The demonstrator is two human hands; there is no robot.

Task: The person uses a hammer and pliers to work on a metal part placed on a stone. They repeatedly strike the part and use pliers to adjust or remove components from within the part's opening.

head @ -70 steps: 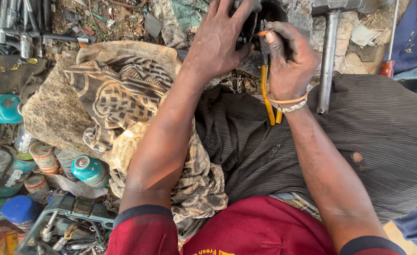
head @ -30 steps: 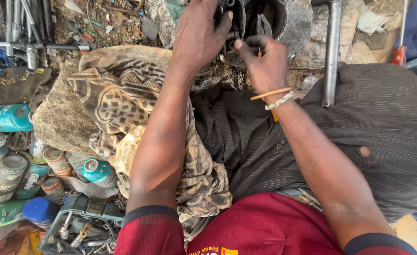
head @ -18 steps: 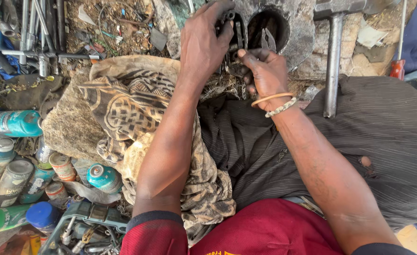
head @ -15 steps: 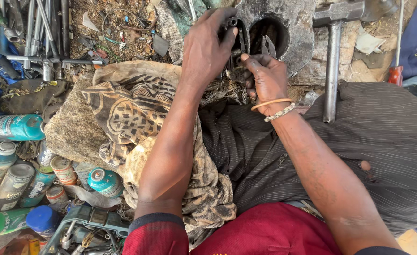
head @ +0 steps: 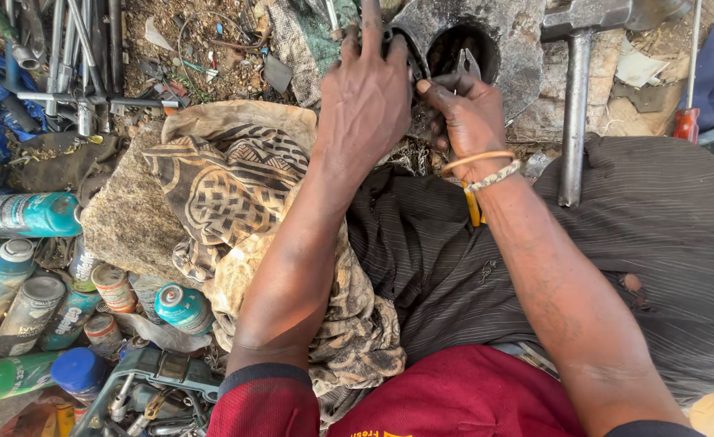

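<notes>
Head view: right hand [head: 466, 121] clamps yellow-handled pliers [head: 468, 69] beside round metal housing [head: 474, 44]; left hand [head: 369, 97] fingers spread, pressing on housing rim. Step judged: gripping small part. Next needs steady pull.

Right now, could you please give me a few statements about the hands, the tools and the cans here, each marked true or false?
1. The right hand grips yellow-handled metal pliers. True.
2. The left hand lies flat on the red shirt. False: it reaches up beside the grey metal part with a round hole.
3. A long steel hammer lies right of the hands. True.
4. The teal spray cans stand on the person's right. False: they lie on the left.
</notes>
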